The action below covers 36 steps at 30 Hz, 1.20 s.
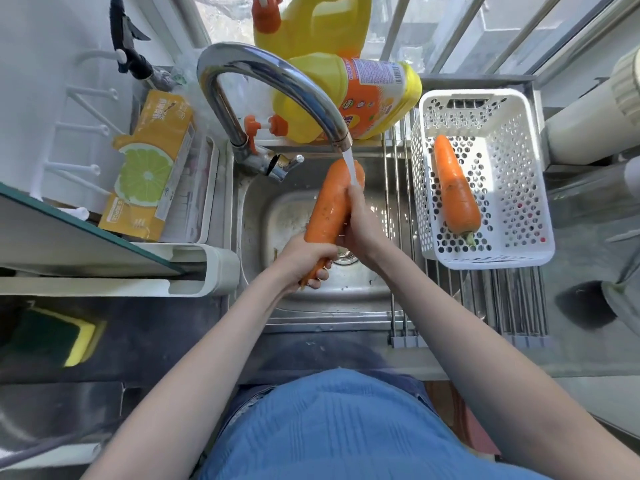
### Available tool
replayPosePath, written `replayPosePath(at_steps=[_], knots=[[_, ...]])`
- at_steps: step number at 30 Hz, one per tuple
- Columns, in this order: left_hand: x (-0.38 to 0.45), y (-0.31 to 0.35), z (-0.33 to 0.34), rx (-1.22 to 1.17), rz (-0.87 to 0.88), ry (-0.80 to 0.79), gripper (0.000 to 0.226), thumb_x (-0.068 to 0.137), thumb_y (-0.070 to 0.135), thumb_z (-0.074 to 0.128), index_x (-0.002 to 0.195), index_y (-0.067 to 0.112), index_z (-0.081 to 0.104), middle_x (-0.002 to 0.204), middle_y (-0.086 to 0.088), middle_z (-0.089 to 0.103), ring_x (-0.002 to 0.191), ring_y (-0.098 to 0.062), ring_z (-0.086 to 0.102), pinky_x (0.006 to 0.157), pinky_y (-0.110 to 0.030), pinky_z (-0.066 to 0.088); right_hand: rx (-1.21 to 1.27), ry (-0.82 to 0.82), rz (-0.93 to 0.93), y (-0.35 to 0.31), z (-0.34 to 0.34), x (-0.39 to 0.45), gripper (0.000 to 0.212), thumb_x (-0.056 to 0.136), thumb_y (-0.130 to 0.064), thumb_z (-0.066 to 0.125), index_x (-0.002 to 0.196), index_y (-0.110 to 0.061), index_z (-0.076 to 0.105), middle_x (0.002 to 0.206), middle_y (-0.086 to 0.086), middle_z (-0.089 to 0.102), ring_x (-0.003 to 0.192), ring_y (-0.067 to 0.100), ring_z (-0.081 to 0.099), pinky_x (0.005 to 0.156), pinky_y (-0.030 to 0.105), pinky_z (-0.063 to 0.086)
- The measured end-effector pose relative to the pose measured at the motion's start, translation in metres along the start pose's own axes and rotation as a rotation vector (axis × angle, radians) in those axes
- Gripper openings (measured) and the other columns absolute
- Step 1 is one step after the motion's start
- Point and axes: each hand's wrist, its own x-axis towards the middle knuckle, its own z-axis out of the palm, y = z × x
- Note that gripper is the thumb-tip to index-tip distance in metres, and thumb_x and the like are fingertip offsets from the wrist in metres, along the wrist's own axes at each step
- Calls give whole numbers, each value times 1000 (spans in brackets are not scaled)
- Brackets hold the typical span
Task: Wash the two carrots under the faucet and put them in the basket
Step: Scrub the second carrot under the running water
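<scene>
- A curved chrome faucet [277, 84] pours a thin white stream onto the thick end of a long, wet carrot [330, 206], held tilted over a dull steel sink [263, 216].
- The left hand [304, 261] grips the carrot's narrow lower end, fingers curled round it.
- The right hand [360, 223] wraps its middle from the right side.
- A second carrot [455, 188] lies in a white perforated plastic basket [519, 161], on a metal-rod rack [512, 299] right of the sink.
</scene>
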Motion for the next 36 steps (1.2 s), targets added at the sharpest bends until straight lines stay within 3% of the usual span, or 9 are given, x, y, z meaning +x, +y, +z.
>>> replayPosePath(at_steps=[3, 9, 14, 17, 22, 28, 31, 36], knots=[[-3, -4, 2, -31, 5, 3, 15, 80, -2, 58, 77, 8, 47, 52, -3, 44, 32, -9, 36, 33, -13, 24, -141, 6, -84, 2, -4, 0, 57, 102, -48, 32, 145, -11, 28, 136, 14, 46, 112, 26, 58, 67, 33, 58], [-7, -13, 1, -22, 31, 7, 13, 82, -2, 56, 80, 10, 52, 55, -4, 46, 34, -10, 37, 33, -14, 26, -101, -89, -67, 10, -7, -4, 51, 103, -42, 35, 145, -15, 25, 123, 15, 56, 109, 33, 63, 87, 49, 56], [-11, -19, 1, -33, 45, -4, 13, 81, -4, 54, 81, 9, 54, 54, -5, 45, 33, -11, 36, 34, -13, 24, -6, -158, -32, 14, -13, -9, 51, 95, -31, 42, 141, -9, 34, 126, 20, 55, 114, 37, 59, 90, 48, 55], [-11, -18, 1, -4, 67, -4, 17, 79, -5, 54, 81, 12, 54, 55, -5, 44, 33, -11, 36, 34, -13, 24, 71, -139, -41, 14, -12, -11, 48, 97, -39, 47, 135, -11, 41, 124, 21, 58, 115, 43, 59, 94, 53, 51], [-9, -16, 2, -4, 72, -3, 14, 79, -4, 55, 84, 8, 50, 55, -5, 45, 34, -11, 37, 34, -14, 25, 24, -65, -77, 13, -7, -5, 49, 100, -42, 42, 139, -13, 36, 121, 20, 59, 110, 42, 62, 92, 60, 50], [-6, -20, 0, 2, 71, 14, 15, 78, -5, 55, 83, 8, 48, 56, -6, 45, 34, -11, 37, 34, -15, 25, 27, -104, -36, 14, -6, -5, 56, 88, -38, 43, 138, -14, 36, 127, 27, 54, 113, 44, 59, 90, 57, 52], [-4, -21, 0, 19, 71, 30, 15, 78, -5, 56, 84, 8, 50, 53, -5, 46, 34, -12, 38, 34, -15, 26, 75, -107, 10, 13, -7, -3, 48, 91, -33, 39, 132, -9, 40, 129, 29, 53, 116, 45, 57, 90, 54, 53], [0, -21, -2, 25, 67, 58, 18, 78, -4, 57, 82, 10, 47, 51, -4, 46, 34, -13, 38, 35, -16, 27, 147, -131, 111, 4, -4, 0, 50, 85, -29, 39, 130, -7, 43, 118, 20, 56, 120, 44, 54, 85, 51, 53]])
